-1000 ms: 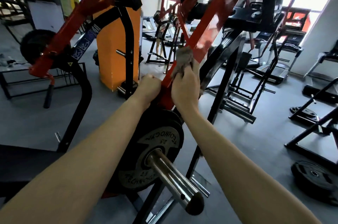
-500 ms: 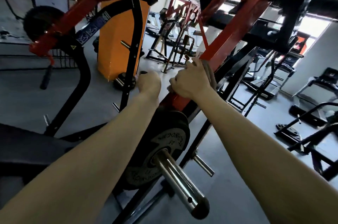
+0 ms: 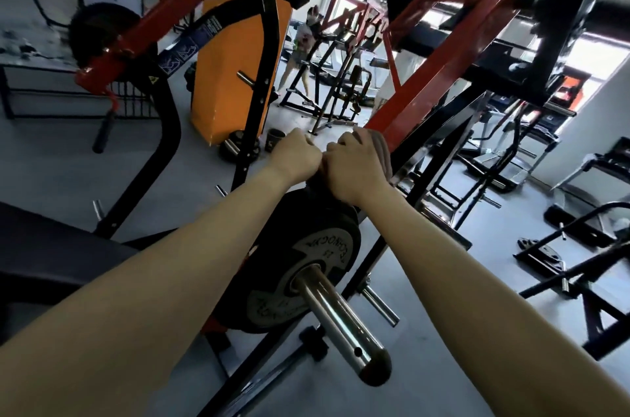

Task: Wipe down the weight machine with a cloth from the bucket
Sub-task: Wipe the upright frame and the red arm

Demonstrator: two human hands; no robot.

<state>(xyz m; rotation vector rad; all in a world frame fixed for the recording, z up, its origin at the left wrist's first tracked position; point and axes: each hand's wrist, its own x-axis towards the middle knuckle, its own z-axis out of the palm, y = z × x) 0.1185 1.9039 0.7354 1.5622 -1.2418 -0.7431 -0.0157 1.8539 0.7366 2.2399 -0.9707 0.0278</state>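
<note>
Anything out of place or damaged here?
No damage or spill visible. A weight plate lies loose on the floor at right, off any peg. Right hand holds the cloth on the red lever arm.

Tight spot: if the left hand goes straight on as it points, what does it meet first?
The right hand, close beside it, holding the cloth on the red arm; they seem to touch, though depth is unclear.

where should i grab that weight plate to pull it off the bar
Probably by the rim, one hand on each side of the weight plate, coming from the free end of the chrome bar. The bar runs through its centre hole, so it can only slide off toward that open end.
</note>
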